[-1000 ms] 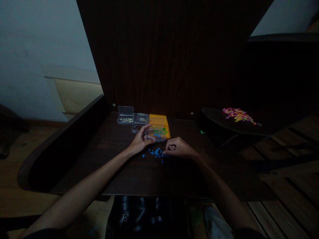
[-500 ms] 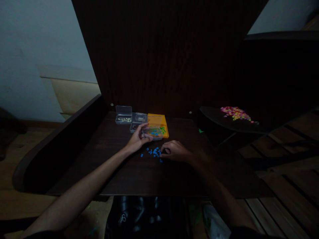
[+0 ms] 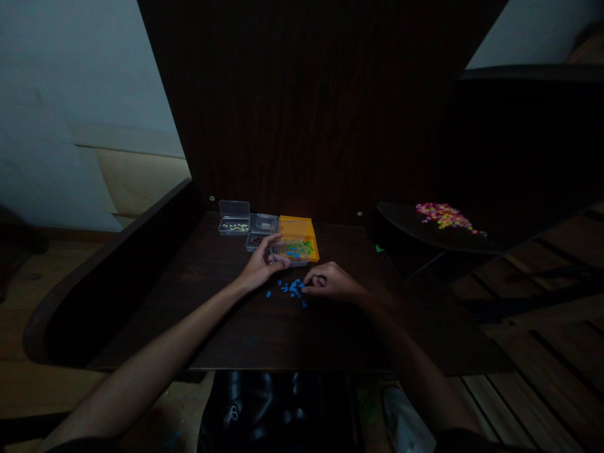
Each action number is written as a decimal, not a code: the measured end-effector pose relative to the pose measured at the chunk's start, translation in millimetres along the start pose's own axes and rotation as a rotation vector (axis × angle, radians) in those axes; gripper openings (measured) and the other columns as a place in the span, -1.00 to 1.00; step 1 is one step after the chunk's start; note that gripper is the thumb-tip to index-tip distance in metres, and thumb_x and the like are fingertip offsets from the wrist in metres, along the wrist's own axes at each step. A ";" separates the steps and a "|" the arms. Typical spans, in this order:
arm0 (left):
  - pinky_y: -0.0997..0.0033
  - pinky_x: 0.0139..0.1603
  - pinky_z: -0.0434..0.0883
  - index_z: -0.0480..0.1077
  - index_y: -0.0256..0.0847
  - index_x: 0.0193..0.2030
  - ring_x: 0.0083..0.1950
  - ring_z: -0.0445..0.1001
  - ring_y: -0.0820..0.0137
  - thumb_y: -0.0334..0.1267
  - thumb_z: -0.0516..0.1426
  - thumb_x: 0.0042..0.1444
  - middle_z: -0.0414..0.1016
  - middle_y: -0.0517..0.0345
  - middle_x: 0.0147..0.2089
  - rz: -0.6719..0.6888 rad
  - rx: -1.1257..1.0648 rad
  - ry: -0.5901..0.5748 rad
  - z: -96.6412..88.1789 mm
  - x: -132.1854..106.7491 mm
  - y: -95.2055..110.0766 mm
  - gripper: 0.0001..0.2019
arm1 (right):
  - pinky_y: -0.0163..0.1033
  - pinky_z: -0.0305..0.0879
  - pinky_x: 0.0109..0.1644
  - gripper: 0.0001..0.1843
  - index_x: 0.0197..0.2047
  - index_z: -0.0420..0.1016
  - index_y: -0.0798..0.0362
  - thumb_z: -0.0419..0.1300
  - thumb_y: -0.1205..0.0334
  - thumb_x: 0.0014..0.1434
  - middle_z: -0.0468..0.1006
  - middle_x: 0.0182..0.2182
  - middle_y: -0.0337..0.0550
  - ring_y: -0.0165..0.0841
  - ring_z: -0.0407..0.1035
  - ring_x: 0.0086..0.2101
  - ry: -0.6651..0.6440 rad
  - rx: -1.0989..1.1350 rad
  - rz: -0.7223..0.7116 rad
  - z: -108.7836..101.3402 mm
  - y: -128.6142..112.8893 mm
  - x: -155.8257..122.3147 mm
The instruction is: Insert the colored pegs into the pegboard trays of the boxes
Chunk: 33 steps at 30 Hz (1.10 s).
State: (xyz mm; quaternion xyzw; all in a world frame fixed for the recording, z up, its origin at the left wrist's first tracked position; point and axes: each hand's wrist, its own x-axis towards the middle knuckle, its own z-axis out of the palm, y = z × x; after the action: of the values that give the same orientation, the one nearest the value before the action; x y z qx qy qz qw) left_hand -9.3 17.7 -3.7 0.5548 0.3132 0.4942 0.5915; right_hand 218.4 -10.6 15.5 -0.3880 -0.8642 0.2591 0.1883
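Observation:
My left hand [image 3: 261,263] grips the left end of a clear plastic box [image 3: 302,261], its thumb in front and fingers behind. Blue pieces lie inside that box, which overlaps an orange tray [image 3: 315,257] holding green pieces [image 3: 309,247]. Just in front, a loose scatter of small blue pieces [image 3: 295,287] lies on the dark wooden surface. My right hand [image 3: 330,282] is at the right edge of this scatter, thumb and fingertips pinched together. Whatever may be between those fingertips is too small to make out.
Behind my left hand stands an open clear box with dark pieces [image 3: 256,241]. Farther left is another open box with pale pieces [image 3: 234,226]. A heap of pink and yellow pieces [image 3: 446,216] sits on a dark ledge at right. A raised side panel [image 3: 113,277] borders the left.
The fingers of my right hand have closed in a little at the edge of the blue scatter. My left hand stays on the clear box.

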 end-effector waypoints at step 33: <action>0.44 -0.23 0.44 0.16 -0.13 0.21 -0.22 0.53 0.43 -0.39 0.33 -0.11 0.44 -0.02 0.00 -0.088 0.030 -0.170 9.4 -10.2 -3.1 -0.27 | -0.36 0.07 -0.37 -0.77 -0.17 0.62 -0.02 0.24 0.09 0.15 0.59 -0.43 -0.20 -0.41 0.39 -0.45 -0.010 -0.374 0.203 -27.0 -6.6 19.6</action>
State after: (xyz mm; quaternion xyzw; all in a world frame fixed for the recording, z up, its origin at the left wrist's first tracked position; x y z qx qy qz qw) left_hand -3.1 5.3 -6.8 0.5893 0.2934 0.4140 0.6287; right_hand 216.5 8.9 43.3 -0.4998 -0.8548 0.1137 0.0815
